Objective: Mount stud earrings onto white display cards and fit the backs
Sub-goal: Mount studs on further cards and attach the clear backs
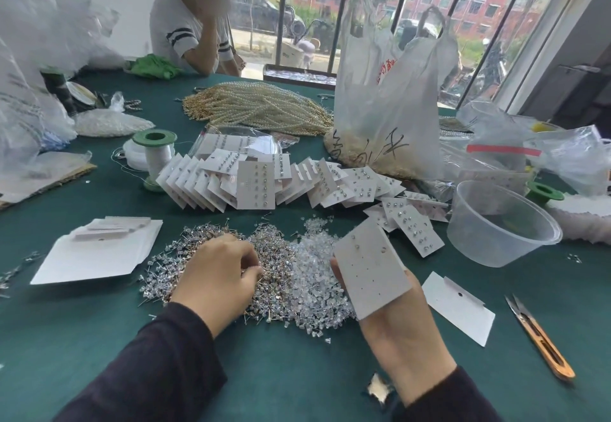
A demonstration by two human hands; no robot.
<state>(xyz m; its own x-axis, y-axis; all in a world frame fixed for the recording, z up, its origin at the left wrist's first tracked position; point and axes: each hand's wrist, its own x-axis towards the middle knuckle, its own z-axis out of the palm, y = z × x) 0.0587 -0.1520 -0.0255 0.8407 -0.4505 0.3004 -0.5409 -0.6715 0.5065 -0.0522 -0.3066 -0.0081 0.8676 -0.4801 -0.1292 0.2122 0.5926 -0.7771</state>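
Your dark sleeves come in over the near edge of the table point(297, 372), and both hands are at work just beyond them. Your right hand point(396, 319) grips a white display card point(370, 269) from below, thumb on its left edge. It is tilted face-up towards you, likely so the pin holes can be seen and reached. One small stud seems to sit near the card's top; the rest looks unfilled, so I judge this card barely begun.

Your left hand point(218, 276) rests on the pile of stud earrings point(271, 246) with fingers curled and tips drawn together, as if picking one out. Whether a stud is actually between them, I cannot tell.

Touching the studs on their right lies the heap of clear backs point(314, 282), just under the held card. Both supplies are therefore close to where the mounting happens.

Blank cards point(96, 256) wait towards the left edge, and a single blank point(459, 306) lies towards the right edge, beside the snips point(539, 339). Finished cards point(254, 183) are fanned out farther back near the middle, clear of the loose parts.
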